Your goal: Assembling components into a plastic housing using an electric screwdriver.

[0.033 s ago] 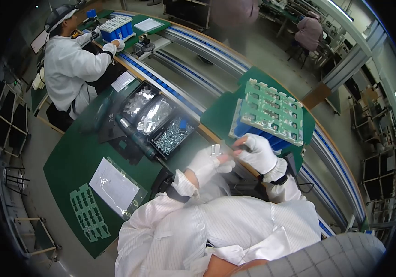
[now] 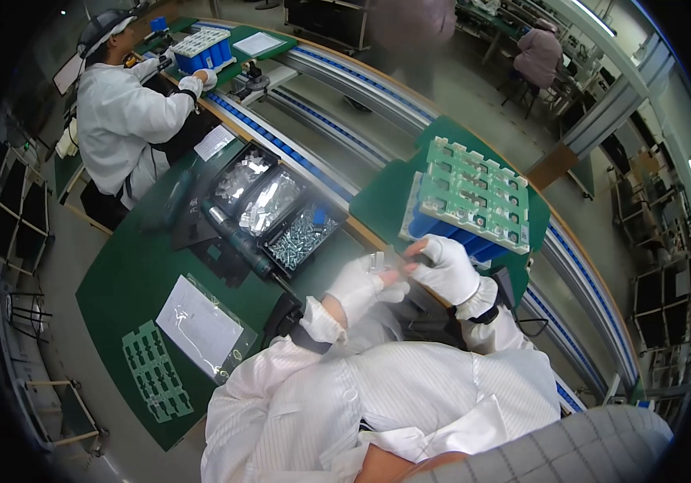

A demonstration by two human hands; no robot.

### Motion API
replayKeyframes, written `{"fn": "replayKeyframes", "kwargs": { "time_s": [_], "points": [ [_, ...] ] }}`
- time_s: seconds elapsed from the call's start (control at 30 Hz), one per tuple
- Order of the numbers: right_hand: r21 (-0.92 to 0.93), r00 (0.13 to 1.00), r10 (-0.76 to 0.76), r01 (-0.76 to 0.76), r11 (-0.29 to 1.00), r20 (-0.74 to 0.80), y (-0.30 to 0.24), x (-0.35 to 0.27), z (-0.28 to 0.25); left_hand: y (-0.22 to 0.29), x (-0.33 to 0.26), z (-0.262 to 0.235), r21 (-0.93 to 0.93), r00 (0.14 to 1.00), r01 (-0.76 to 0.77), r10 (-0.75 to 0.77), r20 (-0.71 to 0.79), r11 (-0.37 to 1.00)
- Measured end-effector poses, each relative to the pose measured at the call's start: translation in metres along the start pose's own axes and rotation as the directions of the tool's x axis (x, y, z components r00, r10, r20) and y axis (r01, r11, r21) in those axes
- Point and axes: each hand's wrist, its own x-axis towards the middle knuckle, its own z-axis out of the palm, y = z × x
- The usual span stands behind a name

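Note:
My left hand (image 2: 359, 287), in a white glove with bare fingertips, is closed around small silvery metal pieces (image 2: 377, 262) that stick up above the fingers. Just to its right, my right hand (image 2: 450, 272), gloved the same way, curves toward it with thumb and forefinger apart. I make out nothing held between them. Beyond the right hand stands a battery pack of blue cells (image 2: 434, 228) under a pale green slotted top plate (image 2: 474, 193). Left of my hands are black bins of screws (image 2: 301, 237) and silvery metal pieces (image 2: 269, 203).
A power screwdriver (image 2: 237, 237) lies beside the bins. Toward the near left are a paper sheet (image 2: 199, 322) and a green slotted plate (image 2: 155, 372). Conveyor rails (image 2: 337, 76) run past the green tables. A co-worker (image 2: 124, 109) sits at far left beside another blue pack (image 2: 204, 55).
My right hand has shifted very slightly, its thumb and forefinger nearer to my left hand. The left hand stays in place with the metal pieces.

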Motion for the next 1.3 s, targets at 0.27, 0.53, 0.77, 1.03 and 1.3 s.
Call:
{"fn": "replayKeyframes", "kwargs": {
  "time_s": [0.27,0.53,0.77,1.03,1.3],
  "points": [
    [0.047,0.991,0.112,-0.109,0.993,-0.078,-0.002,-0.005,0.012,0.004,-0.003,0.000,0.060,1.000,0.007,-0.007,0.006,0.998],
    [-0.077,0.964,-0.265,0.262,0.962,-0.029,0.005,-0.004,-0.017,0.002,-0.001,-0.010,-0.041,0.947,0.222,-0.206,0.248,0.974],
    [-0.192,0.873,0.191,-0.302,0.934,-0.448,0.048,0.006,-0.080,-0.002,0.001,-0.013,-0.063,0.984,0.147,-0.139,0.111,0.987],
    [-0.196,0.900,0.260,-0.342,0.919,-0.350,0.071,0.006,-0.085,-0.004,0.002,-0.012,-0.067,0.980,0.127,-0.115,0.163,0.990],
    [-0.450,0.963,0.036,-0.158,0.879,-0.268,0.071,0.009,-0.089,0.002,-0.004,-0.007,0.032,0.990,0.122,-0.124,0.067,0.992]
  ]
}}
